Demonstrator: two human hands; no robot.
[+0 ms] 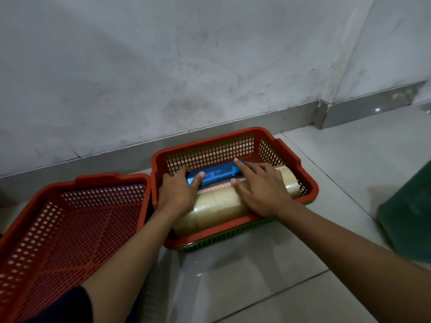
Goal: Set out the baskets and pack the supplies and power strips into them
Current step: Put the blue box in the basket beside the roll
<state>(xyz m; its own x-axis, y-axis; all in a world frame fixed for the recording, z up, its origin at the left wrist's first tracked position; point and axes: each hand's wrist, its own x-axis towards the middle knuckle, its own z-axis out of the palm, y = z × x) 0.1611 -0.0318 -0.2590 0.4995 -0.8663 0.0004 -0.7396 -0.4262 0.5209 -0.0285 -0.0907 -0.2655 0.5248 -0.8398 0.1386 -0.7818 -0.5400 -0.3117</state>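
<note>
A red mesh basket (275,138) stands on the floor by the wall, nested in a green basket (224,236) whose wall shows below it. Inside lies a sleeve of clear tape rolls (217,206) along the near side. Behind the rolls sits a blue power strip (217,174). My left hand (179,192) grips the strip's left end, thumb on top. My right hand (261,187) holds its right end, forefinger on the far edge, palm over the tape rolls. A second red basket (77,220) stands tilted to the left with nothing visible in it.
A grey wall with a metal skirting (256,120) runs just behind the baskets. A dark green object (408,220) sits at the right edge. Pale floor tiles (256,276) stretch in front of the baskets.
</note>
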